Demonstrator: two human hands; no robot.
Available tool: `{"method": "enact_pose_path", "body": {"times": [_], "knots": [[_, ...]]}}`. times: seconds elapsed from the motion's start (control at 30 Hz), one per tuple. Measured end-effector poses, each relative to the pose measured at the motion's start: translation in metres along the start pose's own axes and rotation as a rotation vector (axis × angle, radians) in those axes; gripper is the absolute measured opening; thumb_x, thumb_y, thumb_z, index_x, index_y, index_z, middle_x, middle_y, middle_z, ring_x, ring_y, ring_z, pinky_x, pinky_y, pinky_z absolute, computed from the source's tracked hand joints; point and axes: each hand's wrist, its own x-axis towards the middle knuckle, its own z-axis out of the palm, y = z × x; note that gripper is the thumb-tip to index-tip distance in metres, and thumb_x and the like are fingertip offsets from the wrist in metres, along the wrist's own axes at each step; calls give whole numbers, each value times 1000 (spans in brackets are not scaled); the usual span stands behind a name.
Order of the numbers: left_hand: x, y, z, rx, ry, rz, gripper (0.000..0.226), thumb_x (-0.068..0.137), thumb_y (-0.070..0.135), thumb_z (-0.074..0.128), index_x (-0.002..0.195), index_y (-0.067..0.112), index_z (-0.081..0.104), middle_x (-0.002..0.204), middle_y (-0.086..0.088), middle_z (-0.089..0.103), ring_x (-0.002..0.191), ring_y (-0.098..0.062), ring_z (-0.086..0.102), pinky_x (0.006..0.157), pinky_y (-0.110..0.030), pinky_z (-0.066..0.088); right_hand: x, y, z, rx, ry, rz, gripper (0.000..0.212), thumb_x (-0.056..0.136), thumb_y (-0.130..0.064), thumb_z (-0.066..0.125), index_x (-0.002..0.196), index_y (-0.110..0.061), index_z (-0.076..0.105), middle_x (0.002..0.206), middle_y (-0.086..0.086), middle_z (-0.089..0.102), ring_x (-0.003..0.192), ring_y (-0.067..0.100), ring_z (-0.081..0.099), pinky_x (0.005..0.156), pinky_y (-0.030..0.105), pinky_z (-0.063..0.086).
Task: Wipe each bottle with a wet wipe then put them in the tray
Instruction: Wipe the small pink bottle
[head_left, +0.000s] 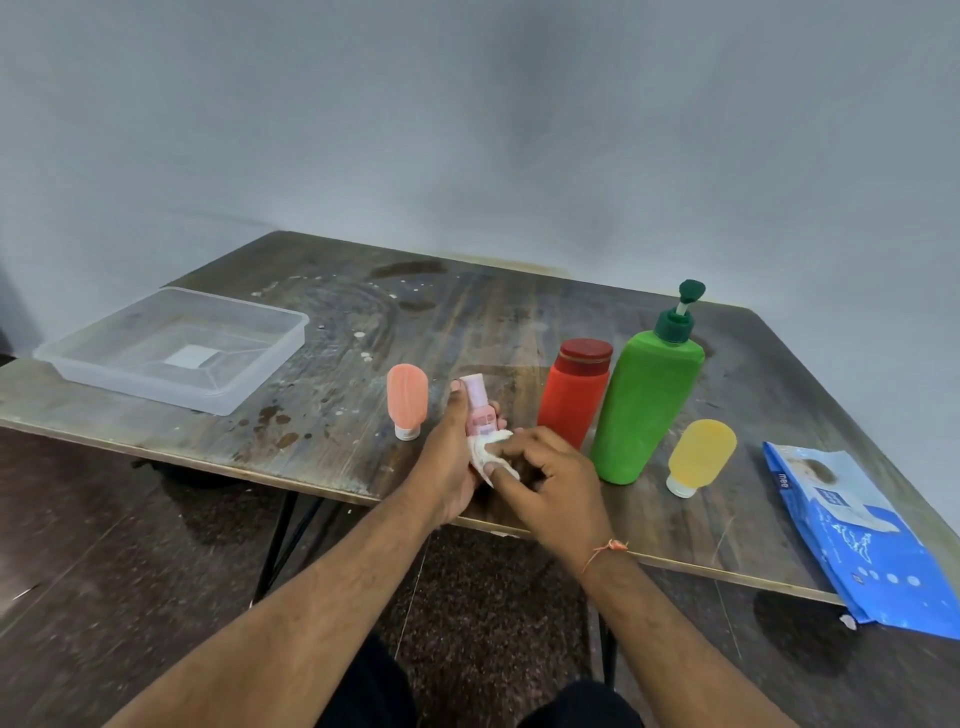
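My left hand (449, 457) grips a small pink bottle (479, 408) upright above the table's near edge. My right hand (553, 480) presses a white wet wipe (485, 449) against the bottle's lower part. A salmon tube (407, 400) stands cap-down just left of the hands. To the right stand a red bottle (574, 392), a tall green pump bottle (647, 395) and a yellow tube (698, 457). The clear plastic tray (249, 384) sits at the table's left with nothing in it but a white label.
A blue pack of wet wipes (852, 530) lies at the table's right front corner, overhanging the edge. The worn wooden table (467, 317) stands against a grey wall. Dark floor and the table's legs show below.
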Motion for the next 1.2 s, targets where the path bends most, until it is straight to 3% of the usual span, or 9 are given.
{"method": "enact_pose_path", "body": {"times": [0.1, 0.23, 0.37, 0.57, 0.73, 0.93, 1.0, 1.07, 1.2], "knots": [[4, -2, 0, 58, 19, 6, 65, 103, 69, 40, 98, 12, 70, 82, -6, 72, 67, -17, 69, 68, -33, 57, 2, 0, 0, -72, -98, -107, 17, 85, -16, 82, 100, -24, 83, 99, -14, 66, 92, 8, 69, 79, 28, 57], [4, -4, 1, 56, -12, 38, 64, 104, 68, 37, 96, 12, 66, 79, -5, 67, 65, -16, 64, 65, -31, 54, -2, 5, 3, 6, 52, -29, 12, 82, -10, 82, 91, -19, 80, 94, -13, 69, 89, 10, 70, 78, 36, 58], [4, -5, -2, 191, -86, 30, 65, 105, 71, 32, 95, 17, 67, 80, -1, 68, 65, -14, 64, 56, -27, 52, 0, 7, 3, 50, 162, -24, 13, 89, -10, 83, 99, -18, 84, 98, -12, 73, 94, 10, 72, 81, 35, 59], [5, -5, -4, 151, -57, 63, 65, 106, 65, 35, 96, 10, 70, 81, -4, 72, 68, -13, 72, 64, -28, 60, -7, 5, 6, 29, 39, -119, 14, 84, -11, 84, 97, -16, 85, 94, -9, 70, 89, 12, 71, 78, 37, 59], [0, -8, -3, 305, -98, 63, 67, 104, 72, 28, 97, 17, 67, 81, -3, 70, 70, -15, 70, 60, -30, 56, -5, 6, 4, 15, 227, -57, 12, 88, -9, 82, 99, -15, 84, 95, -8, 72, 89, 9, 71, 77, 33, 58], [-3, -11, 1, 381, -98, 83, 66, 107, 67, 23, 94, 19, 66, 72, 3, 69, 62, -10, 65, 59, -27, 50, -8, 4, 4, -86, 202, -234, 13, 95, -12, 79, 108, -11, 83, 103, -4, 70, 95, 7, 69, 80, 29, 58], [-1, -12, -2, 385, -70, 127, 67, 107, 68, 30, 98, 16, 71, 82, -1, 73, 73, -15, 67, 68, -32, 54, -10, 3, 5, -138, 137, -304, 8, 93, -12, 79, 100, -12, 83, 102, -4, 69, 92, 6, 68, 76, 28, 58], [0, -11, -4, 345, -60, 120, 67, 106, 68, 32, 100, 15, 73, 88, -3, 74, 82, -16, 70, 75, -34, 56, -11, 4, 6, -126, 143, -287, 8, 90, -10, 80, 97, -13, 83, 99, -4, 69, 91, 6, 68, 75, 30, 58], [-3, -12, -2, 419, -99, 98, 65, 108, 66, 26, 100, 18, 69, 80, 0, 73, 71, -13, 68, 61, -28, 52, -9, 9, 7, -87, 287, -165, 12, 91, -9, 82, 103, -11, 83, 98, -5, 70, 91, 7, 69, 77, 33, 58]]}}
